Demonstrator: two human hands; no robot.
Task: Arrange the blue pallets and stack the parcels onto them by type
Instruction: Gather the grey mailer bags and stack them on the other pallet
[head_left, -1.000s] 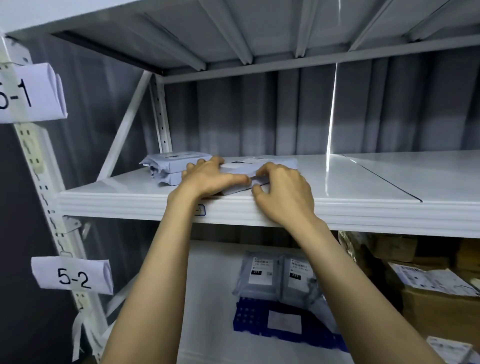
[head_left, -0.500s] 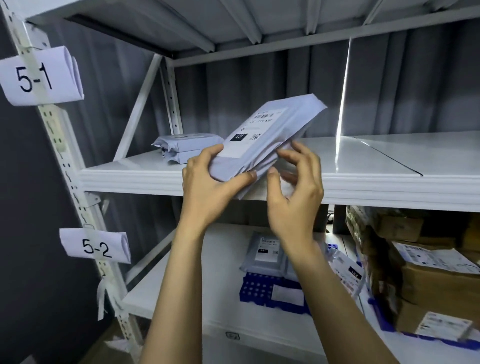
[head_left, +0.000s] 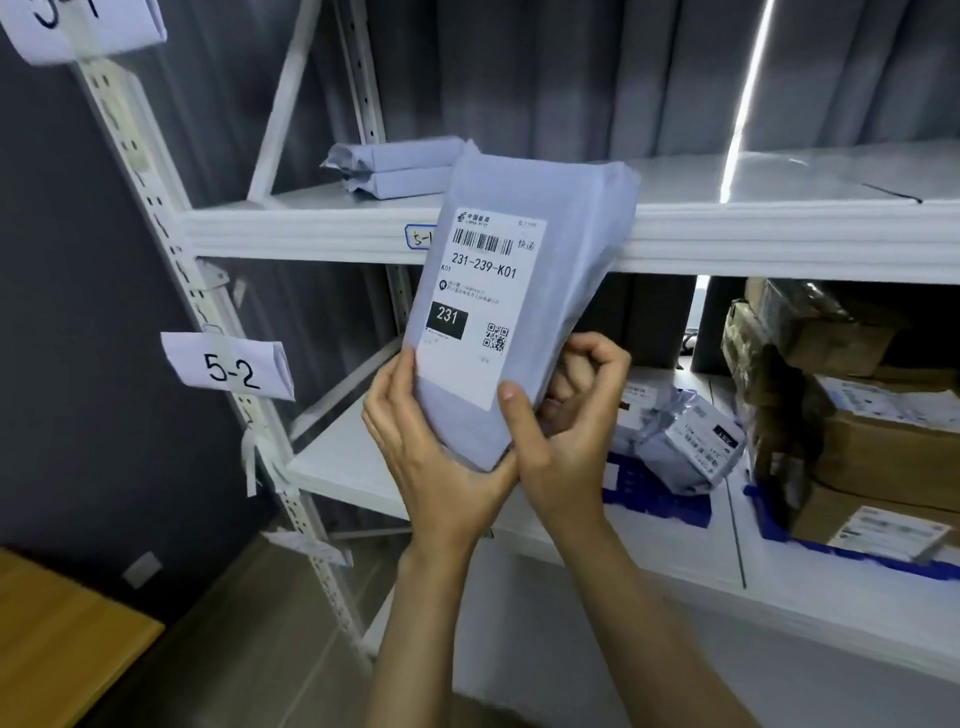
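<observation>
I hold a grey plastic mailer parcel (head_left: 566, 270) upright in front of the shelving, its white label reading 231-239-K01 facing me. My left hand (head_left: 421, 457) grips its lower left edge, and my right hand (head_left: 561, 431) grips its lower right corner with fingers curled behind. Two more grey parcels (head_left: 400, 166) lie stacked on the upper shelf behind it. On the lower shelf a blue pallet (head_left: 654, 499) carries several grey parcels (head_left: 685, 441). A second blue pallet (head_left: 852, 556) at the right carries cardboard boxes (head_left: 878, 457).
The white metal shelving has an upper shelf (head_left: 779, 234) and a lower shelf (head_left: 353, 467), with a perforated upright (head_left: 171, 249) bearing a paper tag 5-2 (head_left: 228, 369). A wooden surface (head_left: 57, 634) sits at the bottom left. A dark curtain hangs behind.
Both hands lifted the grey parcel off the upper shelf, brought it down and toward me, and turned it upright with the label facing me. The view has tilted downward.
</observation>
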